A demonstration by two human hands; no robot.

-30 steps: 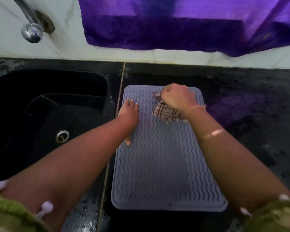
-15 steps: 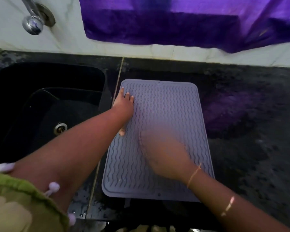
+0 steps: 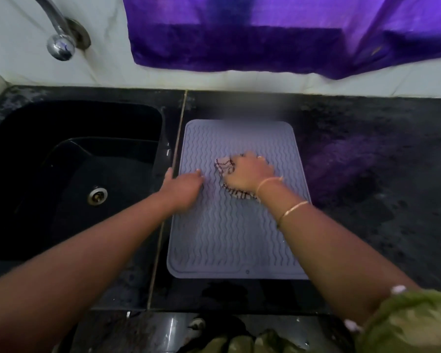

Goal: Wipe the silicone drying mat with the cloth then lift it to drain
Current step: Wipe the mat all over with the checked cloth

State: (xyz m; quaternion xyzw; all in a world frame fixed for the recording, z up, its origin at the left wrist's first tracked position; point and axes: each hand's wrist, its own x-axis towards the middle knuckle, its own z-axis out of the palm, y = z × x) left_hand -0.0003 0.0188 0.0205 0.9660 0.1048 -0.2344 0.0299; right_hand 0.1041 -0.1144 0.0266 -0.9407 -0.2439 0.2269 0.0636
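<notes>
A lilac silicone drying mat (image 3: 229,240) with wavy ridges lies flat on the black counter, just right of the sink. My right hand (image 3: 247,174) presses a crumpled checked cloth (image 3: 224,165) onto the mat's middle; part of the cloth sticks out under my wrist. My left hand (image 3: 183,187) rests flat on the mat's left edge, fingers spread, holding nothing.
A black sink (image 3: 74,179) with a metal drain (image 3: 97,196) sits at the left, under a chrome tap (image 3: 60,48). A purple curtain (image 3: 290,31) hangs on the back wall. Wet black countertop (image 3: 379,187) stretches right of the mat.
My right hand swept the cloth from the mat's far end down to the near part, then back up to the middle. My left hand stayed on the left edge.
</notes>
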